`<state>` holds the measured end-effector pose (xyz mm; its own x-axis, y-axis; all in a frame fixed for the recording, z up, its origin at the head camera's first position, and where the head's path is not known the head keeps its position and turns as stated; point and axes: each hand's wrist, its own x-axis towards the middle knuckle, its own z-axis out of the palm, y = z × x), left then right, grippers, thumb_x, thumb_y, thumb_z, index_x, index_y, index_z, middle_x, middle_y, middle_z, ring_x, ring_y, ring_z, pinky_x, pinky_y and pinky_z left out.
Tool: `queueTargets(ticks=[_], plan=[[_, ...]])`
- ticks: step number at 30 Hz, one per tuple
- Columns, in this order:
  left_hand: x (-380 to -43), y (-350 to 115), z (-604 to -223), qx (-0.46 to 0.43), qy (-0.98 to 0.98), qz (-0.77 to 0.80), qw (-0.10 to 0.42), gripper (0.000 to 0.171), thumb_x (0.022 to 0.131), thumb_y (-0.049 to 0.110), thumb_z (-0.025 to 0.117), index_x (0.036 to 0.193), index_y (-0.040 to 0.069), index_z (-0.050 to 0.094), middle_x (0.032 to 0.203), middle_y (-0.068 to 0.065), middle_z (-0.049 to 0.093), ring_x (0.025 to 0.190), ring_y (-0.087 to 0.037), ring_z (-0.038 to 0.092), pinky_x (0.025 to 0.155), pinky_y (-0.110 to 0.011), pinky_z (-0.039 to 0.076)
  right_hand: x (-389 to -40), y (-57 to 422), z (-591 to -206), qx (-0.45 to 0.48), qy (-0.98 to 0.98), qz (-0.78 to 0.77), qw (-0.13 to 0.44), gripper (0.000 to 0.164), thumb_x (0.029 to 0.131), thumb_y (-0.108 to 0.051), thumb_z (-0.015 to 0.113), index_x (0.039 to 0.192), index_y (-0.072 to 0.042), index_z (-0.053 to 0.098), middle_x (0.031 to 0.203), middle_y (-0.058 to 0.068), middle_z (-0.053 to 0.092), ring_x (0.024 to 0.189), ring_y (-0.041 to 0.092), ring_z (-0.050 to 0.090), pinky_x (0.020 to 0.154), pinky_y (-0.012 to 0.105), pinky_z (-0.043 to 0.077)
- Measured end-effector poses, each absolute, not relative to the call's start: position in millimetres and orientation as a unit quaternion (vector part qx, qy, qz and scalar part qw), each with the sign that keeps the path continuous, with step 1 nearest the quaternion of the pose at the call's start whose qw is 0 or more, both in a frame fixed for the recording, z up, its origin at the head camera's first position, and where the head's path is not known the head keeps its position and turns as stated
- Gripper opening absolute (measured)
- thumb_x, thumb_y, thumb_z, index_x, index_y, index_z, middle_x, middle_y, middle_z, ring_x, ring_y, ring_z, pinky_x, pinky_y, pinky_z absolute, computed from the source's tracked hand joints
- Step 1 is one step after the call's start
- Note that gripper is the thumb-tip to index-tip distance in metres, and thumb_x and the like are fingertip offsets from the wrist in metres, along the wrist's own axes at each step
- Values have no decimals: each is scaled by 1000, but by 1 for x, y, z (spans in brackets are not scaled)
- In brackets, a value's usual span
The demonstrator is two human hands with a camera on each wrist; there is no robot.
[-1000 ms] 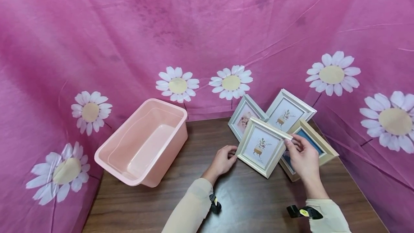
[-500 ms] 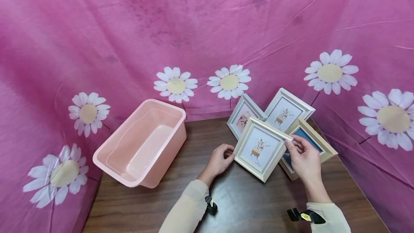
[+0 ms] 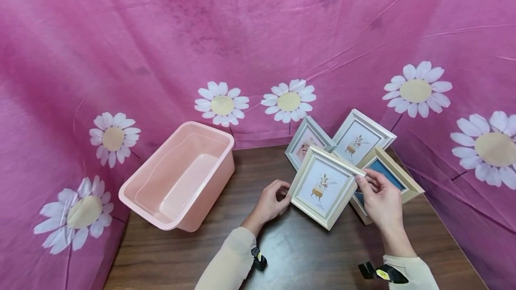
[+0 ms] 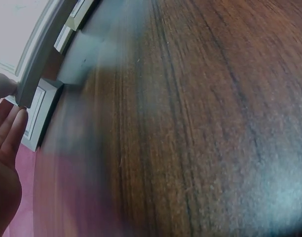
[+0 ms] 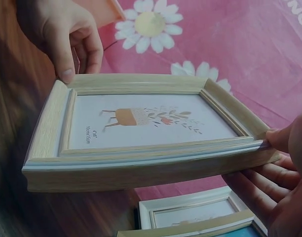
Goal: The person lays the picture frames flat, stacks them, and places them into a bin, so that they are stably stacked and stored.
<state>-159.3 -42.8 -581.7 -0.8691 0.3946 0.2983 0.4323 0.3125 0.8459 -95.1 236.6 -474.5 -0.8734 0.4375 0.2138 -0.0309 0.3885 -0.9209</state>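
Note:
A cream picture frame (image 3: 322, 187) with a plant print is held tilted above the table. My right hand (image 3: 380, 200) pinches its right corner, thumb on the face and fingers beneath, as the right wrist view shows. At the opposite corner, my left hand (image 3: 268, 202) pinches the edge; in the left wrist view its thumb lies over the frame and its fingers (image 4: 15, 131) under it. Behind are a grey frame (image 3: 295, 149) with a flower picture, a white frame (image 3: 356, 140) and a beige frame (image 3: 411, 185) with a blue picture, partly covered by the held frame and right hand.
A pink plastic tub (image 3: 213, 198) stands at the left of the brown wooden table (image 3: 161, 258), with nothing in it. Pink cloth (image 3: 258, 35) printed with white daisies hangs around the back and both sides.
Both hands have brought the cream picture frame slightly left and nearer to me. The other frames and the tub have stayed in place.

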Motion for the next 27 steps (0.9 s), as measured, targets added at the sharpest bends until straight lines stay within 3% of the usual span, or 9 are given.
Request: queueTargets(ticks=[6,10,19,27], plan=[[-157,-51,-580,-252,-797,-549,21,22,93,-4,75,114,-3,72,109,-18,74,95,-24,75,90,-30,64,-94,232,-470,-122,-791,561,213,27,101,1,71,125,11,70,83,-28,72,71,-17,66,66,4,53],[-156,-57,-577,-249,-790,-560,13,22,95,-2,74,117,-3,71,112,-18,73,98,-22,74,92,-30,64,-94,229,-468,-117,-786,568,214,27,101,3,70,125,14,69,81,-39,65,71,-18,66,65,4,53],[-153,-71,-573,-238,-777,-583,-18,33,98,10,74,128,-2,68,118,-19,73,106,-27,73,99,-38,62,-94,220,-463,-106,-773,591,205,25,101,4,68,124,15,69,81,-36,68,72,-15,68,66,6,55],[-153,-82,-570,-246,-772,-584,-51,44,101,14,72,142,0,62,136,-20,69,125,-33,68,111,-47,57,-93,212,-464,-88,-780,588,195,25,101,3,70,123,14,71,81,-34,70,72,-16,68,66,5,55]])
